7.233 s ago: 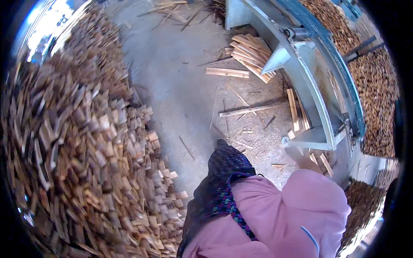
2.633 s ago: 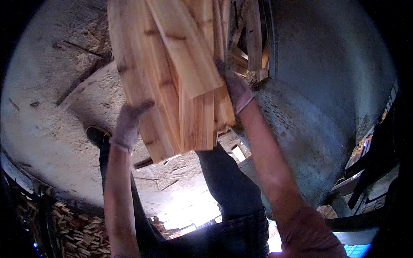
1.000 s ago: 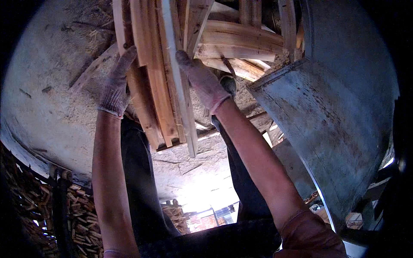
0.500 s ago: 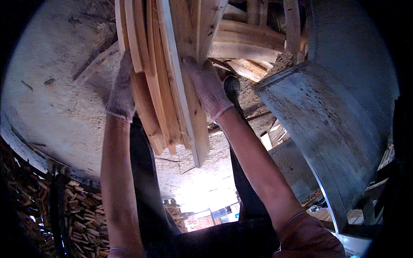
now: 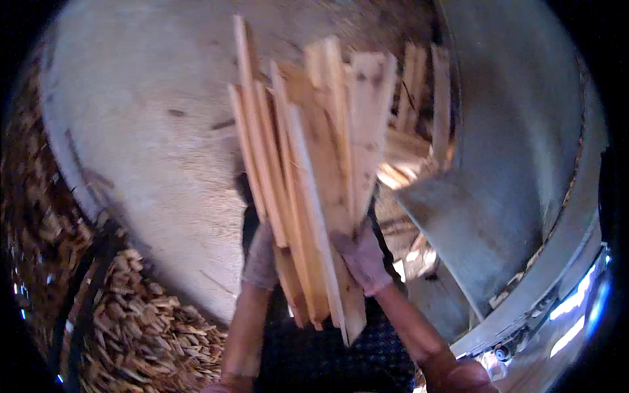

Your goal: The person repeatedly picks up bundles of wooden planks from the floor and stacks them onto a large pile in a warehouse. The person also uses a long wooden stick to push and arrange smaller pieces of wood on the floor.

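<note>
Wood fills the middle of the view: a bundle of rough-sawn boards (image 5: 308,196), held up over the floor (image 5: 151,131) in front of the worker's body. Both hands wear pale knit gloves. At the near part of the bundle, the left hand (image 5: 261,261) presses against the left edge and the right hand (image 5: 365,261) grips the right, so the boards are clamped between the two. Right-hand fingers close around that edge; most of the left-hand fingers are hidden or blurred, and I can't tell how far they curl under.

The boards lie lengthwise, fanning out away from the body with uneven ends. One narrow strip at the left reaches farthest out; a paler one slants down the middle, its near end hanging over the dark apron (image 5: 327,360). At the right sits a wider board marked with dark knots.

Beyond the right side of the bundle, more planks (image 5: 440,105) stand and lie near a grey-blue metal frame (image 5: 517,111), with a flat metal plate (image 5: 452,219) jutting from it. Well off to the left, a big wood pile (image 5: 154,331) of short pieces spreads along the floor's edge.
</note>
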The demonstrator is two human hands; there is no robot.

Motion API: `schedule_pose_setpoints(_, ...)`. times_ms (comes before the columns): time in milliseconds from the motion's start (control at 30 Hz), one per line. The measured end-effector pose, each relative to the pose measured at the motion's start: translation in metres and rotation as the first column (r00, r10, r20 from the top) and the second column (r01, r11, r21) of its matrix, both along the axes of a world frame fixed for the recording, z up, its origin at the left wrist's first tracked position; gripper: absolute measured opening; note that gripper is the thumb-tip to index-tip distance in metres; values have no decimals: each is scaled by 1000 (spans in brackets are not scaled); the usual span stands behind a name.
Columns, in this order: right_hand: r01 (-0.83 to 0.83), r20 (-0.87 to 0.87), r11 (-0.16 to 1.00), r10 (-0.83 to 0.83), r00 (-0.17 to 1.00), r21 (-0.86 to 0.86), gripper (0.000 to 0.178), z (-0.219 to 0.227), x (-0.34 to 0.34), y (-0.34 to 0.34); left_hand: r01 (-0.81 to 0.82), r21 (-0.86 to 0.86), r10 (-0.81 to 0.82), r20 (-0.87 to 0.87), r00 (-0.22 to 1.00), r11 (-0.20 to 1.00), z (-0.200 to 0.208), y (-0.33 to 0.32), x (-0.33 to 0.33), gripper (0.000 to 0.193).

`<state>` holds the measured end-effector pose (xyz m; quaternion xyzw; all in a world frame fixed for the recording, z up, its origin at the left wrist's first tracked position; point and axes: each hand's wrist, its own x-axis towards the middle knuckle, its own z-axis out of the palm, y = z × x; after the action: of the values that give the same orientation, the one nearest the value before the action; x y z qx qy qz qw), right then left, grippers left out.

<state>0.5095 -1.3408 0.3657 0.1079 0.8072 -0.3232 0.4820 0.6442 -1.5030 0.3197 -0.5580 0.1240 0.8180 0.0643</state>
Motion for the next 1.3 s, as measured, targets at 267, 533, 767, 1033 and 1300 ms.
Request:
schedule_pose_setpoints(267,-247,-130,967,238,962,-57,71,246,12,-132,130,-458,-226,-163,960,880,137,-69,73,69)
schedule_pose_setpoints(533,-273,-257,816,159,953,-510,81,344,-1,-219,-130,-450,-27,-325,945,884,355,-211,30,65)
schedule_pose_setpoints(767,-364,-259,786,265,929,-500,77,455,-24,-336,-316,-465,150,-360,921,827,467,-298,19,62)
schedule_pose_setpoints(1033,-373,-294,600,230,928,-707,73,483,-100,-499,-338,-588,123,-375,919,735,500,-442,-42,61)
schedule_pose_setpoints(1300,-599,-459,481,385,801,-640,71,566,-148,-690,-545,-690,250,-488,836,476,494,-595,-68,49)
